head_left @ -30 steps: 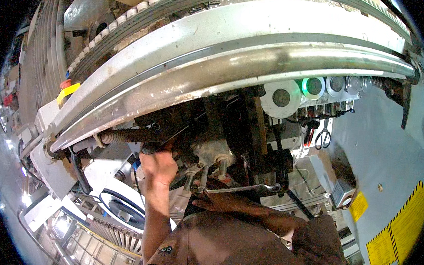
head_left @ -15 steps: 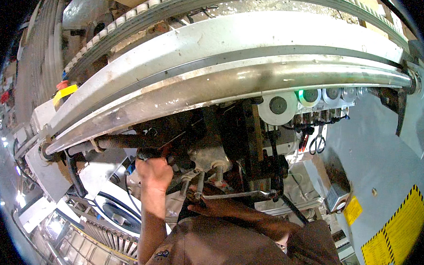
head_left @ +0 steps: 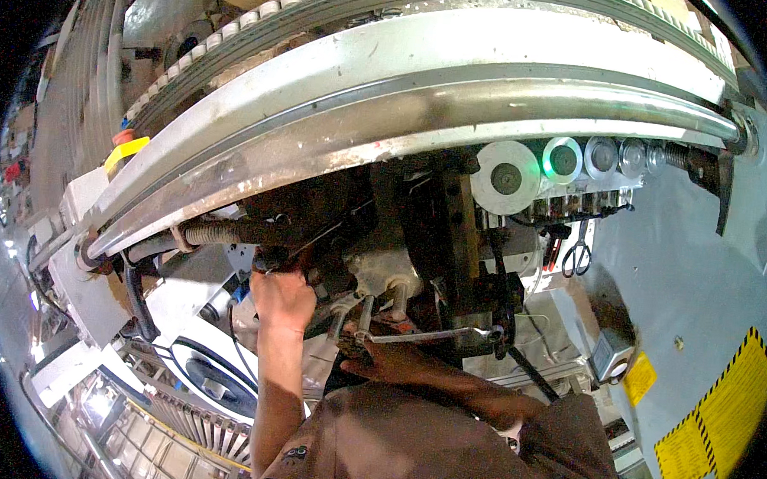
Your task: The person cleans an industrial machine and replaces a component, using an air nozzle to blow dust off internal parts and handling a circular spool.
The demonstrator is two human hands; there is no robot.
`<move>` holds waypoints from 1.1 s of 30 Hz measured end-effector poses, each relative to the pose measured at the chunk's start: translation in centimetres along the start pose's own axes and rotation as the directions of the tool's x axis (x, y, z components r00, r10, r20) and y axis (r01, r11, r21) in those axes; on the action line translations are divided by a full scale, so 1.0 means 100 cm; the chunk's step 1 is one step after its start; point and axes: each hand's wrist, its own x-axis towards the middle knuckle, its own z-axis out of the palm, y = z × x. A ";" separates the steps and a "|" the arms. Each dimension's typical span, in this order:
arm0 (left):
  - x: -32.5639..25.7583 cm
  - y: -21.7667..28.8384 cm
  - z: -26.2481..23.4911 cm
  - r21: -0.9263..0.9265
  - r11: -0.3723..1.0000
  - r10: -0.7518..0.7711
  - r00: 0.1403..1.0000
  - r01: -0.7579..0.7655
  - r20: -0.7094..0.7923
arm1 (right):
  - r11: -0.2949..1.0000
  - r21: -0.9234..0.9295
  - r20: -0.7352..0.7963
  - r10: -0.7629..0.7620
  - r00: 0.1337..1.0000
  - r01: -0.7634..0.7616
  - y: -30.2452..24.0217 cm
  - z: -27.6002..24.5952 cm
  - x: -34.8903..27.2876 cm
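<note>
Your hands under the curved rail, wrench to the right

Your left hand (head_left: 282, 297) reaches up beneath the curved rail (head_left: 426, 94), just right of the coiled spring (head_left: 213, 231). Your right hand (head_left: 392, 361) lies lower and to the right, on the wrench (head_left: 435, 335), whose far end sits below the row of round buttons (head_left: 570, 160).

Worn metal rail (head_left: 425, 112) — glossy wrench (head_left: 430, 335)
</note>
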 end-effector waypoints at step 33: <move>-0.038 0.023 -0.019 0.006 0.997 -0.084 0.993 0.083 0.088 | 0.984 0.175 -0.314 0.038 0.949 0.018 0.014 0.068 -0.033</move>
